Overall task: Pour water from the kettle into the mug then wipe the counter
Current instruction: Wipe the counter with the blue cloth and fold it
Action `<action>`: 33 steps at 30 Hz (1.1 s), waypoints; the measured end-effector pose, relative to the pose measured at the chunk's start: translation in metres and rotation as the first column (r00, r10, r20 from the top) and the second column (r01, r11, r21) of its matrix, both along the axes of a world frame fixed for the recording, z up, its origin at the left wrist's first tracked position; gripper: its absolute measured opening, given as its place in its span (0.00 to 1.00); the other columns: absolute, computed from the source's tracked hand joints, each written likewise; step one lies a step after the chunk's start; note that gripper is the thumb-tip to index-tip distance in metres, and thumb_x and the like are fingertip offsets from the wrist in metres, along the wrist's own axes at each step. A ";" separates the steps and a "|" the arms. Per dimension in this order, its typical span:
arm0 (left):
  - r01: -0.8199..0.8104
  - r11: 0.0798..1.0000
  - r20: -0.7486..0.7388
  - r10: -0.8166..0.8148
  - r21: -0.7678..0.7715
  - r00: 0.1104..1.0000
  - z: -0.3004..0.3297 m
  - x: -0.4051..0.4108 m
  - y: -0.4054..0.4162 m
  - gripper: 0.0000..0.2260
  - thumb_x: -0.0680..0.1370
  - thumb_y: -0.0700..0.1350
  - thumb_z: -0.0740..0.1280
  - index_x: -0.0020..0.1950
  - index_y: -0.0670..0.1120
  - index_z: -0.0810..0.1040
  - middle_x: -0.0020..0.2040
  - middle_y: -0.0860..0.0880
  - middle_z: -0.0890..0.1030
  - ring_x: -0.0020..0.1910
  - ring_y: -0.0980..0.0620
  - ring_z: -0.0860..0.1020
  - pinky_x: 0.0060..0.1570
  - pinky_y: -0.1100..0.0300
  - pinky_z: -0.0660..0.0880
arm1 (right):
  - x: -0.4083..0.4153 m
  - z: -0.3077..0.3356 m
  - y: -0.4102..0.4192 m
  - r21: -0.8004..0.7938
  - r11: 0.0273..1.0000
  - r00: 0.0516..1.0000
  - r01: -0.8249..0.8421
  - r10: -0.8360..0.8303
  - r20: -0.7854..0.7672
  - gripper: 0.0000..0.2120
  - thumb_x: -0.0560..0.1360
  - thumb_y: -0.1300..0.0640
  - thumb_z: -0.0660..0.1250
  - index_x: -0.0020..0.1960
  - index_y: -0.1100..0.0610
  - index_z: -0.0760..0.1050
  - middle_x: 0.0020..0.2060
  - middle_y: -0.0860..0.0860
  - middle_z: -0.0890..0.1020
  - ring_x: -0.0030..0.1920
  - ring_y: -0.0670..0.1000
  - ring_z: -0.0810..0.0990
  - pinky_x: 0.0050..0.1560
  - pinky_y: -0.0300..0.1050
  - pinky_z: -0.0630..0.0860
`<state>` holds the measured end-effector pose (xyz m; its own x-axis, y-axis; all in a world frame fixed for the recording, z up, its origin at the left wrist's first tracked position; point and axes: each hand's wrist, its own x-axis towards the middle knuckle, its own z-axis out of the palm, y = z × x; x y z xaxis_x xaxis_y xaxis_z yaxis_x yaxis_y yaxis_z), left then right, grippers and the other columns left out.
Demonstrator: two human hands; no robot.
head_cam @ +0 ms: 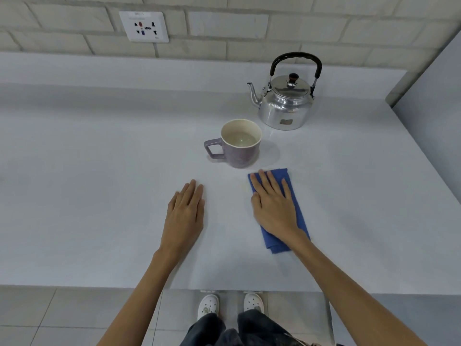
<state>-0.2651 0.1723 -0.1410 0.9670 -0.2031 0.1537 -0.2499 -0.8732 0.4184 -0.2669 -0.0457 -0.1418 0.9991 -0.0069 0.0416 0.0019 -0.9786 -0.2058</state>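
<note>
My right hand (274,208) flat, fingers spread, pressing blue cloth (296,211) on counter (99,196); left hand (185,213) flat, empty beside it. Mug (239,146) holds water, kettle (284,106) behind.

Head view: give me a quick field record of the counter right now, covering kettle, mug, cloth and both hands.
kettle: upright at the back right of the counter, lid on, spout pointing left, nobody touching it
mug: in front of the kettle, handle to the left, water inside
cloth: blue, folded, flat on the counter
right hand: pressed flat on the cloth, fingers spread
left hand: flat on bare counter, holding nothing
</note>
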 end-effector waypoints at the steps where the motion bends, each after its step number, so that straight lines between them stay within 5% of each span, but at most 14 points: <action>1: -0.002 1.000 0.004 0.002 0.002 1.000 0.000 0.000 0.000 0.19 0.82 0.42 0.55 0.72 0.43 0.65 0.75 0.43 0.64 0.75 0.46 0.61 0.74 0.51 0.55 | 0.004 0.000 0.007 0.005 1.000 1.000 0.001 -0.001 0.003 0.25 0.82 0.54 0.50 0.78 0.53 0.52 0.78 0.51 0.55 0.78 0.50 0.49 0.75 0.53 0.40; 8: -0.002 1.000 0.026 0.002 0.009 1.000 -0.002 -0.002 0.000 0.21 0.81 0.44 0.57 0.74 0.43 0.63 0.75 0.44 0.62 0.75 0.48 0.59 0.75 0.53 0.53 | -0.011 -0.001 0.053 0.005 0.994 0.994 -0.112 0.112 0.004 0.25 0.82 0.53 0.48 0.78 0.53 0.52 0.78 0.51 0.56 0.78 0.52 0.50 0.76 0.54 0.41; 13: 0.007 0.998 0.003 -0.008 0.062 1.000 -0.004 -0.004 -0.001 0.28 0.79 0.57 0.51 0.76 0.45 0.57 0.77 0.47 0.56 0.76 0.54 0.50 0.75 0.55 0.45 | -0.054 0.002 0.046 0.062 0.984 0.986 -0.167 0.167 0.000 0.27 0.79 0.51 0.42 0.77 0.52 0.57 0.77 0.50 0.61 0.77 0.51 0.55 0.77 0.55 0.45; 16: 0.001 0.996 0.018 -0.002 0.087 1.000 -0.005 -0.005 -0.001 0.32 0.76 0.62 0.46 0.76 0.46 0.56 0.77 0.48 0.56 0.75 0.57 0.47 0.75 0.53 0.45 | -0.076 0.000 0.019 0.128 0.983 0.991 -0.132 0.132 0.007 0.26 0.79 0.52 0.45 0.76 0.50 0.60 0.76 0.47 0.62 0.77 0.47 0.54 0.77 0.52 0.46; 20: -0.002 0.995 0.017 0.001 0.100 1.000 -0.006 -0.006 -0.001 0.33 0.76 0.63 0.46 0.76 0.46 0.56 0.78 0.48 0.56 0.75 0.56 0.47 0.75 0.53 0.44 | -0.064 0.001 -0.032 0.028 1.000 0.999 -0.010 0.009 0.044 0.26 0.78 0.53 0.47 0.74 0.53 0.65 0.74 0.50 0.67 0.75 0.51 0.62 0.75 0.53 0.53; 26: -0.006 0.994 0.003 0.006 0.107 1.000 -0.006 -0.006 -0.002 0.33 0.76 0.63 0.45 0.76 0.46 0.55 0.78 0.48 0.54 0.76 0.54 0.47 0.76 0.52 0.44 | 0.019 0.001 -0.061 0.009 0.992 0.992 0.126 -0.125 -0.029 0.25 0.82 0.55 0.50 0.78 0.47 0.53 0.78 0.51 0.55 0.78 0.52 0.50 0.75 0.56 0.43; 33: -0.008 0.994 -0.007 0.009 0.111 1.000 -0.004 -0.007 -0.002 0.33 0.76 0.63 0.44 0.76 0.46 0.54 0.78 0.48 0.53 0.77 0.54 0.47 0.76 0.53 0.43 | 0.024 0.001 -0.013 0.005 0.999 0.998 0.051 -0.051 -0.028 0.25 0.82 0.53 0.48 0.78 0.48 0.52 0.79 0.49 0.55 0.78 0.51 0.49 0.75 0.56 0.40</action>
